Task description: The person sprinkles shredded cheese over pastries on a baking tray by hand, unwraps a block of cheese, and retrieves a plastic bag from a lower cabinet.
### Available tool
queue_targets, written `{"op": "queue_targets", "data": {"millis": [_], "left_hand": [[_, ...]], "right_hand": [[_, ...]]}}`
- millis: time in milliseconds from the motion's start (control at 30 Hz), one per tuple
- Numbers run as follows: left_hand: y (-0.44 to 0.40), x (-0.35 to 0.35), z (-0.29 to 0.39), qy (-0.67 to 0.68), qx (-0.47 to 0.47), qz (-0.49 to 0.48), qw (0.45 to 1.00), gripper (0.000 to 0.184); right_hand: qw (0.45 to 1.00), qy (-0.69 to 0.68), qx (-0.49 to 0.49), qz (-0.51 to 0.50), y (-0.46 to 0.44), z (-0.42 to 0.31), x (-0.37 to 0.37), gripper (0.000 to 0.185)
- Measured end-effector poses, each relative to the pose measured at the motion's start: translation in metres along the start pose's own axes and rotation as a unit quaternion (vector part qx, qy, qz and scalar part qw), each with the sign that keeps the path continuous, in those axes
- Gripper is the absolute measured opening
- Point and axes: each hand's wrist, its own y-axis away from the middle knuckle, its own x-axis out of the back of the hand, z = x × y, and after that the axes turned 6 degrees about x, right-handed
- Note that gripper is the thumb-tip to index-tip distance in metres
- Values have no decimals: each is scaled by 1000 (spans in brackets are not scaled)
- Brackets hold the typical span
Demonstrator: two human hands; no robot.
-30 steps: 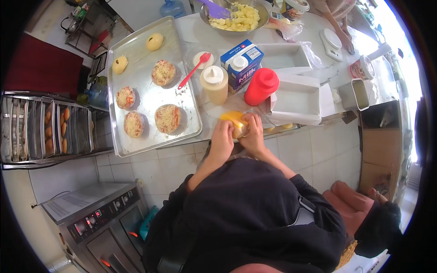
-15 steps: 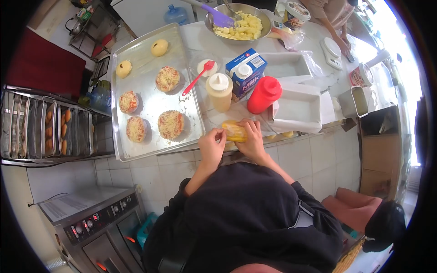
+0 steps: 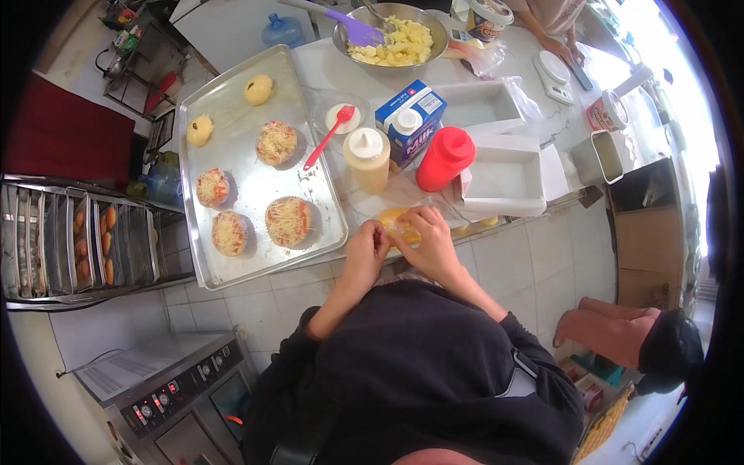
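Observation:
At the table's front edge is a yellow item in clear plastic [image 3: 394, 219], partly hidden by my fingers. My left hand [image 3: 366, 249] is closed in a pinch at its left side; what lies between the fingertips is too small to name. My right hand [image 3: 428, 242] has its fingers bent over the item, gripping the plastic. Just behind stand a cream-filled squeeze bottle [image 3: 367, 163], a red squeeze bottle [image 3: 446, 160] and a blue milk carton [image 3: 411, 120]. A red brush [image 3: 329, 137] lies across a small bowl and the tray's edge.
A metal tray [image 3: 260, 186] at left holds several topped buns. Behind are a steel bowl [image 3: 391, 39] and purple spatula [image 3: 356, 29]. White boxes [image 3: 504, 174], a scale [image 3: 553, 77] and a metal tin [image 3: 598, 159] stand right. Another person's hands hold a phone [image 3: 580, 75] at the back.
My right hand has shifted over the yellow item, hiding more of it. My left hand has come closer to my right. Brown cloth and a dark shape at lower right have moved.

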Motion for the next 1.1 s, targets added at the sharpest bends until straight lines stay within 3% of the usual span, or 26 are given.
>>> {"op": "queue_targets", "data": {"millis": [233,333,433,633,767,833,900,933,1033,1100], "left_hand": [[3,-4,-9,20,21,5,1000,8],[4,-2,-8,11,14,9,1000,8],[6,1,-6,25,11,3,1000,8],[5,-5,-16,66,-38,15,997,10],[7,-3,-9,20,-20,-7,1000,11],[6,3,1,-5,-35,-31,999,13],[6,0,-19,-17,-55,-29,998,12],[2,-2,-19,-9,-58,-34,998,11],[0,-2,-2,-12,-108,-33,994,9],[0,-3,2,-23,-120,-34,992,10]], "right_hand": [[968,215,84,-100,-4,-6,-12,10],[973,174,140,-61,-11,-3,-12,11],[996,32,45,-71,-15,9,-2,13],[999,38,-32,12,9,7,-2,23],[997,26,-52,58,20,1,-15,19],[991,97,31,88,19,5,-19,10],[988,140,38,47,22,7,-32,7],[991,133,8,-20,14,7,-25,13],[977,212,9,-24,18,2,-24,26],[987,162,12,-6,22,5,-21,31]]}}
